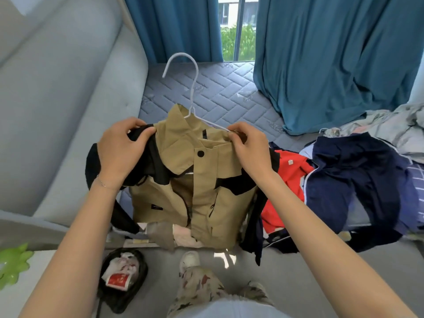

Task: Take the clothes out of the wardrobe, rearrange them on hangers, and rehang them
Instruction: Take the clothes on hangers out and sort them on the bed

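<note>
A tan jacket [183, 180] with black shoulders and sleeves hangs in front of me over the edge of the bed. A white wire hanger [191, 88] sticks up out of its collar, hook pointing up and left. My left hand [121, 152] grips the jacket's black left shoulder. My right hand [250, 150] pinches the right shoulder fabric together with the hanger's arm. The lower part of the hanger is hidden inside the jacket.
A quilted grey mattress [229, 92] lies beyond, with a grey padded headboard [57, 99] at left and teal curtains [332, 53] behind. Red [291, 175] and navy [358, 180] clothes pile on the right. A black bag [121, 276] sits on the floor by my feet.
</note>
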Tool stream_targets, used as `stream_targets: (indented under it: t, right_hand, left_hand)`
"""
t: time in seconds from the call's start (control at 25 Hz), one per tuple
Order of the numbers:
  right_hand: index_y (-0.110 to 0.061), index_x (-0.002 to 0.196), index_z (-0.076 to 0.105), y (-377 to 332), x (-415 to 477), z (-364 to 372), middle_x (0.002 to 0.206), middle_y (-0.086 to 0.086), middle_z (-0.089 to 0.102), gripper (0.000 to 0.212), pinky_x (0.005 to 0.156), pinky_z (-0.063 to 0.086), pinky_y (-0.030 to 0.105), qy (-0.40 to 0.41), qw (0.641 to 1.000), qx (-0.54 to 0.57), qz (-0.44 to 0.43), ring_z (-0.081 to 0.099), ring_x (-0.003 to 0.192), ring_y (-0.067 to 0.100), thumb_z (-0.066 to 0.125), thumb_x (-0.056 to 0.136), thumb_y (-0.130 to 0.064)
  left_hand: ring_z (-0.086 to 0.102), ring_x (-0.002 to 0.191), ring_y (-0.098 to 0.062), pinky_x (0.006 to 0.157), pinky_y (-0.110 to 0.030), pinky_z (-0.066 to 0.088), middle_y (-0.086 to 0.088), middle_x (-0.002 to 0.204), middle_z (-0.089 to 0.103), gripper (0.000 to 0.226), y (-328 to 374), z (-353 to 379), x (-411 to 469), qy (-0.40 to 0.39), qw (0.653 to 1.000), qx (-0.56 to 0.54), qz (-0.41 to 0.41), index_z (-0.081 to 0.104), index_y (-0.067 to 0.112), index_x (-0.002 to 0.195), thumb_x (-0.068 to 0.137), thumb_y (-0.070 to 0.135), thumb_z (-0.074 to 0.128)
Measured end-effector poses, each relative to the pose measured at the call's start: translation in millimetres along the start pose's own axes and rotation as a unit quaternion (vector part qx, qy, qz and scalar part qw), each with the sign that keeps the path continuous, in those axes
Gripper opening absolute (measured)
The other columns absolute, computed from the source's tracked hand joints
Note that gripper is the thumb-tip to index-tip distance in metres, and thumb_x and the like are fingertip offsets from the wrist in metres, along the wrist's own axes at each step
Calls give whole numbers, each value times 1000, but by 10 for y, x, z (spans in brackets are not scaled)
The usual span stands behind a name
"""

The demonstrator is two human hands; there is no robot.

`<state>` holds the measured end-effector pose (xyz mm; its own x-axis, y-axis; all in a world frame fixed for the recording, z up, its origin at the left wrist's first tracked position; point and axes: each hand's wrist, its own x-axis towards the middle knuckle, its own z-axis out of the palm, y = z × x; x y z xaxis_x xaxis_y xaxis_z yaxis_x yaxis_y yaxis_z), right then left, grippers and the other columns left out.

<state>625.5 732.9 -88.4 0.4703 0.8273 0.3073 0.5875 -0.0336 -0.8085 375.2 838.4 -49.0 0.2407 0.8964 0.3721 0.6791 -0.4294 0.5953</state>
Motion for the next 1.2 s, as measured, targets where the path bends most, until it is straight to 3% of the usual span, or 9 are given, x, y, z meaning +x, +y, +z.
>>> stream_targets:
  t: [0.36,0.6,0.84,1.2]
  right_hand:
    - [-21,97,73,217,-334,-1226,96,-8,73,16,84,51,39,39,998,-50,-29,66,92,16,60,88,-18]
    - [-18,97,74,508,-316,-1710,95,-7,73,15,81,47,27,94,987,-117,-50,64,89,13,62,89,-15]
    - [-19,98,73,906,-294,-2106,93,-6,73,15,84,49,43,133,979,-152,-35,62,85,15,62,90,-14]
    - [-18,95,74,1867,299,-2775,89,-5,73,15,85,49,47,131,978,-164,-5,64,84,17,61,89,-12]
  left_hand:
    - [62,89,-14,77,-35,49,10,89,69,19,911,403,-561,-15,998,-49,-38,68,28,86,86,47,65]
    - [60,85,-12,73,-32,47,10,86,66,14,1276,973,-603,-51,992,-108,-34,66,31,82,87,43,66]
    - [62,86,-14,74,-34,50,11,86,66,22,1554,1632,-460,-129,980,-151,-29,68,29,85,85,50,63]
    - [63,86,-8,80,-38,53,11,87,68,27,2232,2823,-165,-165,971,-160,-67,70,30,86,81,56,64]
